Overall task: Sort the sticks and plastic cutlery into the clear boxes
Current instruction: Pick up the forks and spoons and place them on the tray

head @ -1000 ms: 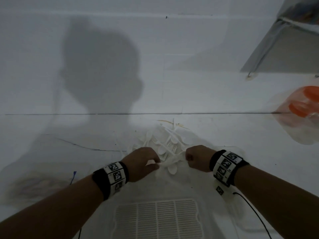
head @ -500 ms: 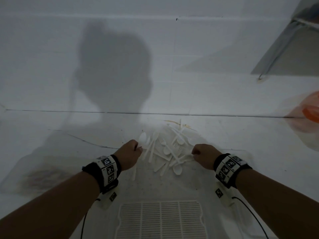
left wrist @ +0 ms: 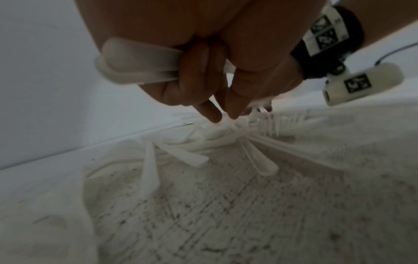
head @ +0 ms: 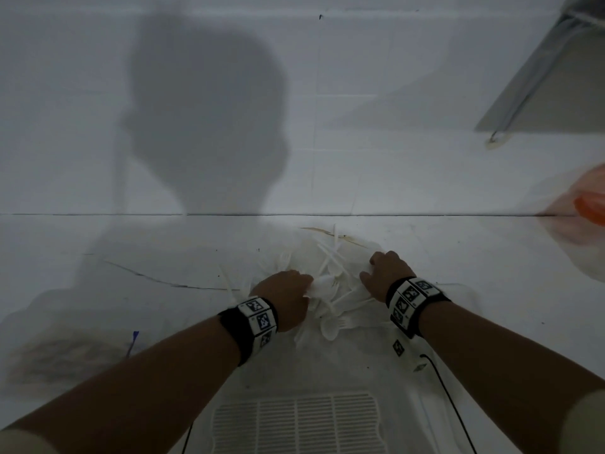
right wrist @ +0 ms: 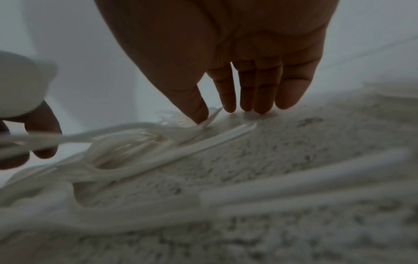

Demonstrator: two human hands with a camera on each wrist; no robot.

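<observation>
White plastic cutlery (head: 330,290), a loose heap of spoons, forks and long handles, lies in the middle of the speckled white surface (head: 491,290), just short of the seam where that surface meets the white tiled wall (head: 360,126). No brand or readable word shows anywhere; the only printing is the black-and-white square marker codes on the black wristbands (head: 258,319) and on the small white camera housing (left wrist: 361,84) hanging under the right wrist. The wall closes off the far side of the heap, while bare surface lies open to its left and right. A white slotted plastic grille (head: 296,424) sits at the near edge between the forearms, a clear bag with orange contents (head: 586,217) rests far right against the wall, well apart from the heap, and a slanted metal frame (head: 540,70) juts in at the upper right. A faint clear-walled container (head: 65,348) shows dimly at the near left; what it holds is too blurred to tell. The left hand (head: 284,299) rests at the near left side of the heap, its fingers (left wrist: 192,75) curled round a few white spoon-like pieces (left wrist: 135,62) whose rounded ends stick out of the fist. The right hand (head: 384,273) is at the heap's right side, its fingers (right wrist: 260,89) straight and close together, tips down on the surface, the thumb touching a flat white handle (right wrist: 214,141).
</observation>
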